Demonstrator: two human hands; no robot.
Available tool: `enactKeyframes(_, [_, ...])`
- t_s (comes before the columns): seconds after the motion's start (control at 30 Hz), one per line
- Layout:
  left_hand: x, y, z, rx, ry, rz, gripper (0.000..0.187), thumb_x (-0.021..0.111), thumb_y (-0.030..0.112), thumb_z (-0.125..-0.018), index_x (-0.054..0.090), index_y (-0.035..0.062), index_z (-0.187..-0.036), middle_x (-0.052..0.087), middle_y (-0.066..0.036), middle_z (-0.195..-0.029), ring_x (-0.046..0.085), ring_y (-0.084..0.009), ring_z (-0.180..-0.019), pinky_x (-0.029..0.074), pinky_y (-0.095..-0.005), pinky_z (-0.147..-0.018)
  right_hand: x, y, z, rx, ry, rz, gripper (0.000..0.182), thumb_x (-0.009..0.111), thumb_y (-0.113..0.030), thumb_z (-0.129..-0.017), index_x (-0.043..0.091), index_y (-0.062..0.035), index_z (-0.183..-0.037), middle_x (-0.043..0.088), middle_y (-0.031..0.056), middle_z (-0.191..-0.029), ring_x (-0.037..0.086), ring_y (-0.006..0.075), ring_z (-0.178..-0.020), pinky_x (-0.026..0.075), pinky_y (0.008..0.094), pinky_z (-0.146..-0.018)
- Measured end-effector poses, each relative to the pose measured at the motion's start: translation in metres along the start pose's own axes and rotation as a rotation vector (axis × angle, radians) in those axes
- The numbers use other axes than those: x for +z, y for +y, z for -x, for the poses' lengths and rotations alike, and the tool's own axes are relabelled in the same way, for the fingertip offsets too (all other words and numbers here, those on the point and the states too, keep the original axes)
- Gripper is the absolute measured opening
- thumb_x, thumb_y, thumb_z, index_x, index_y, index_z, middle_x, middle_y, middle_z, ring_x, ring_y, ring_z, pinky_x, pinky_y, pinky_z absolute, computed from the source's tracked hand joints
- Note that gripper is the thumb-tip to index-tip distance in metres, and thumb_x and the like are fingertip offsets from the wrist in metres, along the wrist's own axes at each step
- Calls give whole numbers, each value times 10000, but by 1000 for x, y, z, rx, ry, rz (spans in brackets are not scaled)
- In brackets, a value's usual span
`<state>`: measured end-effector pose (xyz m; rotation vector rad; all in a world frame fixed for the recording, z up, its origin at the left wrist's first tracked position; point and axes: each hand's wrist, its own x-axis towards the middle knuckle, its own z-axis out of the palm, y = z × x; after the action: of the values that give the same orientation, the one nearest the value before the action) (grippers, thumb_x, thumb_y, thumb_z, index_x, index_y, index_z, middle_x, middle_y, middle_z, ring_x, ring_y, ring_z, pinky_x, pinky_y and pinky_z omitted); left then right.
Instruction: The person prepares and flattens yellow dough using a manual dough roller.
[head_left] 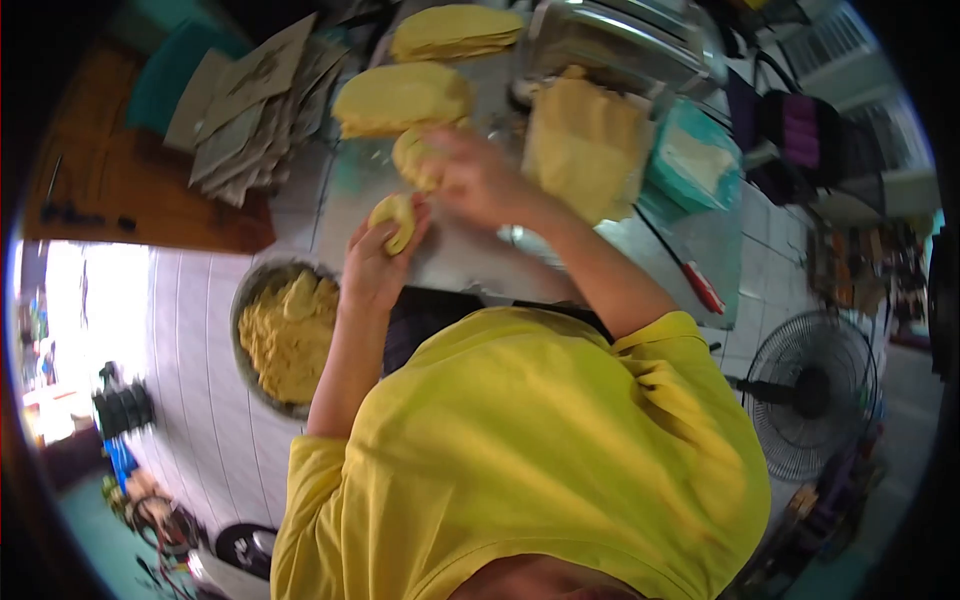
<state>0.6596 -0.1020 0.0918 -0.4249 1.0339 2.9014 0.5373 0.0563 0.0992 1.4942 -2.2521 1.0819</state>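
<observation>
A lump of yellow dough [393, 221] rests in my left hand [373, 262], its fingers curled around it above the table's near edge. Just ahead, my right hand [475, 178] is smeared by motion, its fingertips overlapping another piece of dough [412, 158]. Whether those fingers grip that piece I cannot tell. Beyond it lies a thick oval stack of flattened dough [403, 98], with a second dough stack [457, 32] farther back. To the right of my right hand a wide sheet of dough [585, 145] hangs down from the metal machine [620, 50].
A metal bowl [240, 345] full of dough stands low on my left. Stacked cardboard sheets [245, 120] are at the left back. On the metal table's [450, 255] right side are a teal bag [690, 155] of white powder and a red-handled tool [703, 288]. A fan [812, 390] stands right.
</observation>
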Motion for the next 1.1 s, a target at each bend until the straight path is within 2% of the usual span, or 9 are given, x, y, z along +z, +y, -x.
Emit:
enactKeyframes(0.07, [-9,0,-4,42,46,-80,342,360,80,-918,423,-66,-1221,512,-209,-1217,528,-299,-1121,474,-397,-916,-5,-38,5,-183,-18,19,339,666,-105,-722,610,-122,-1056,525,120,-1199,510,302,-1100,400,397,-919])
enactKeyframes(0.2, [17,-6,-9,-83,-145,43,363,356,140,-938,410,-8,-1264,504,-165,-1234,540,-256,-1084,458,-395,-904,-15,-42,18,-186,48,6,331,662,-84,-723,606,-124,-1046,571,85,-1091,546,278,-1025,405,391,-893])
enactKeyframes(0.27, [44,-6,-12,-153,-259,99,384,346,218,-959,403,33,-1290,507,-123,-1217,535,-205,-1044,428,-354,-913,-31,-34,22,-21,196,-82,294,649,-61,-740,604,-96,-1028,593,61,-1022,549,278,-998,417,389,-860])
enactKeyframes(0.33, [78,-7,-11,-85,-105,-16,386,433,213,-949,406,61,-1303,509,-84,-1199,509,-155,-1041,396,-310,-916,-47,-29,26,-1,244,-106,213,632,-75,-798,600,-49,-1007,609,57,-939,582,220,-901,450,329,-782])
enactKeyframes(0.43, [88,-14,-32,253,-306,-771,343,591,73,-867,492,35,-1193,579,-62,-1062,533,-96,-937,421,-228,-812,-76,-29,33,414,246,-479,168,563,-117,-901,572,4,-1017,597,50,-850,554,80,-761,456,223,-682])
enactKeyframes(0.67, [126,-27,-61,435,-316,-1069,149,585,94,-879,580,-10,-985,606,-7,-799,559,-64,-780,439,-212,-699,-117,-18,50,459,245,-549,190,562,-108,-902,564,18,-1045,600,20,-876,546,60,-799,456,203,-719])
enactKeyframes(0.87, [156,-53,-58,206,-479,-904,186,613,133,-869,565,-6,-983,576,7,-801,497,-50,-730,418,-220,-641,-133,-9,83,615,376,-707,157,577,-75,-882,585,13,-1012,605,13,-885,545,55,-806,452,202,-730])
enactKeyframes(1.03, [138,-73,-74,215,-543,-1211,189,639,139,-840,561,-30,-869,575,-38,-700,504,-84,-657,420,-255,-584,-148,-16,102,651,291,-740,181,612,-100,-859,581,21,-990,607,21,-817,539,62,-752,445,205,-675])
enactKeyframes(1.1, [149,-81,-66,276,-570,-1287,198,639,144,-838,558,-37,-845,574,-48,-672,508,-108,-627,423,-270,-575,-153,-9,112,582,200,-447,189,627,-122,-846,592,25,-959,592,41,-724,524,66,-679,437,214,-629])
